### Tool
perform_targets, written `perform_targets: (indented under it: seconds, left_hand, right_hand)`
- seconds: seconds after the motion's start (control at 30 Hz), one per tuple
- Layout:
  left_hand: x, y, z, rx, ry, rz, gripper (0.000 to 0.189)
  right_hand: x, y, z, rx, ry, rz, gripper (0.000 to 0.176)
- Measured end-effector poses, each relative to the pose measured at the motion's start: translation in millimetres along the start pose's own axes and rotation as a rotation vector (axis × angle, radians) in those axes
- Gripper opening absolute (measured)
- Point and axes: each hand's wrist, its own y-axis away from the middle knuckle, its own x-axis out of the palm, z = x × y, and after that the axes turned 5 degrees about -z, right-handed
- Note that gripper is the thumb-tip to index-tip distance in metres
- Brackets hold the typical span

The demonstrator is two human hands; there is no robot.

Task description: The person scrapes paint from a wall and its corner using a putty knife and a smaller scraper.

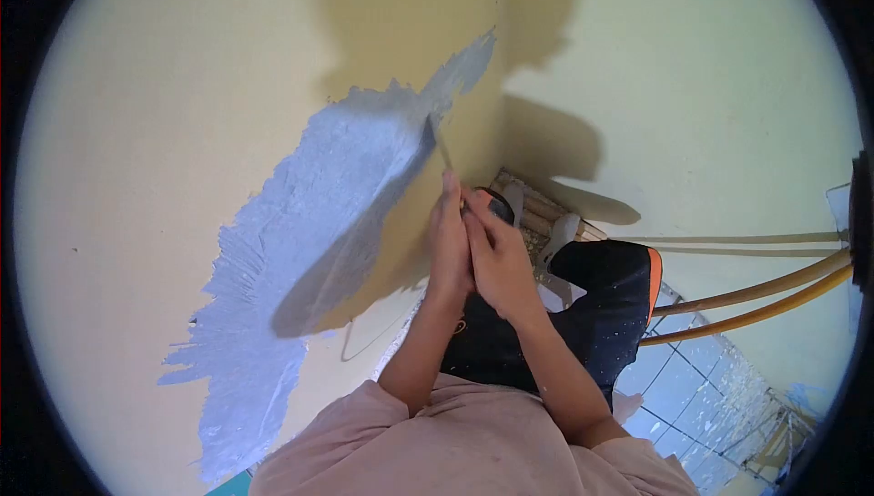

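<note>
Both of my hands are closed together around the hidden handle of a scraper (441, 143). Its thin blade reaches up and to the left, the tip right at the edge of a bare grey patch (319, 177) on the cream wall (164, 114). My left hand (450, 246) has its thumb pointing up along the tool. Beside it, my right hand (503, 259) wraps over the same grip, fingers folded. Ragged paint edges surround the grey patch, with streaky scrape marks at its lower left.
A second wall (692, 114) meets this one at a corner on the right. Brown curved bars (756, 288) run in from the right edge. Wooden slats (537, 209) lie by my feet. White flakes speckle the tiled floor (674, 387) at lower right.
</note>
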Motion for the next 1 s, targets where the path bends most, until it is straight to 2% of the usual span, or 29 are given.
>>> perform_targets:
  seconds: [0.03,0.1,0.13,0.17,0.23,0.3,0.33,0.37,0.4,0.43,0.5,0.53,0.57,0.63,0.7,0.73,0.77,0.8,0.83,0.87,0.9,0.93,0.97,1.0]
  left_hand:
    - [-5,0,-1,-0.033,-0.024,0.072,0.041]
    - [0,-11,0,-0.023,-0.109,0.087,0.040]
    - [3,-7,4,-0.026,-0.072,0.044,0.040]
    - [5,-2,5,-0.030,-0.033,0.005,0.040]
    - [10,9,-3,-0.044,0.091,-0.040,0.040]
    - [-1,-4,-4,-0.026,-0.046,0.046,0.042]
    - [-2,-13,-5,0.036,-0.162,0.095,0.042]
    - [-4,-6,-1,0.032,-0.164,0.086,0.042]
    - [2,6,0,0.024,-0.084,-0.003,0.041]
    - [5,15,1,0.017,0.000,-0.086,0.040]
    - [-2,3,2,-0.010,0.079,-0.083,0.039]
    - [-5,-13,1,-0.033,0.032,0.016,0.040]
    - [-7,-25,3,-0.064,-0.019,0.109,0.040]
    - [5,-21,1,-0.028,-0.095,0.118,0.040]
    - [7,-7,8,-0.114,-0.041,-0.020,0.041]
    - [4,2,10,-0.036,0.096,0.018,0.043]
    - [7,-7,8,-0.033,0.100,0.030,0.043]
    - [7,-18,4,-0.072,0.030,0.043,0.043]
    - [6,-26,3,-0.115,-0.043,0.048,0.044]
    - [9,-33,3,-0.120,-0.030,0.129,0.045]
    - [4,-28,9,-0.127,-0.029,0.122,0.045]
    - [0,-20,15,-0.126,-0.044,0.062,0.044]
    - [0,-13,20,-0.118,-0.057,0.011,0.044]
    - [14,1,14,-0.025,0.159,-0.037,0.043]
  right_hand:
    - [-1,-11,5,0.180,-0.096,0.025,0.036]
    - [-4,-30,14,0.530,-0.290,0.075,0.036]
    - [-10,-25,16,0.362,-0.199,0.059,0.036]
    - [-8,-16,11,0.355,-0.197,0.056,0.036]
    - [1,0,-1,-0.099,-0.005,0.006,0.037]
    - [3,-10,2,-0.010,-0.027,-0.003,0.037]
    - [1,-18,6,0.144,-0.122,0.021,0.037]
    - [-5,-22,12,0.297,-0.214,0.048,0.037]
    - [-15,-17,23,0.329,-0.106,0.146,0.037]
    - [-10,-9,15,0.322,-0.103,0.145,0.037]
    - [10,2,-14,-0.118,0.059,-0.021,0.037]
    - [12,-8,-6,-0.016,0.038,-0.054,0.037]
    - [10,-18,-3,-0.001,0.035,-0.054,0.037]
    - [-3,-39,6,0.392,-0.215,0.023,0.037]
    - [-8,-23,5,0.349,-0.113,0.064,0.038]
    - [3,-13,-12,0.157,-0.047,0.018,0.039]
    - [10,-9,-24,-0.029,0.017,-0.030,0.039]
    - [5,-19,-9,0.168,0.035,0.024,0.039]
    - [1,-28,-2,0.185,0.030,0.025,0.039]
    - [-4,-39,2,0.371,-0.105,0.070,0.039]
    - [-10,-45,4,0.548,-0.233,0.115,0.039]
    - [-13,-33,1,0.339,-0.158,0.074,0.039]
    - [-11,-25,-3,0.324,-0.149,0.072,0.039]
    - [-8,-19,-5,0.215,-0.083,0.078,0.039]
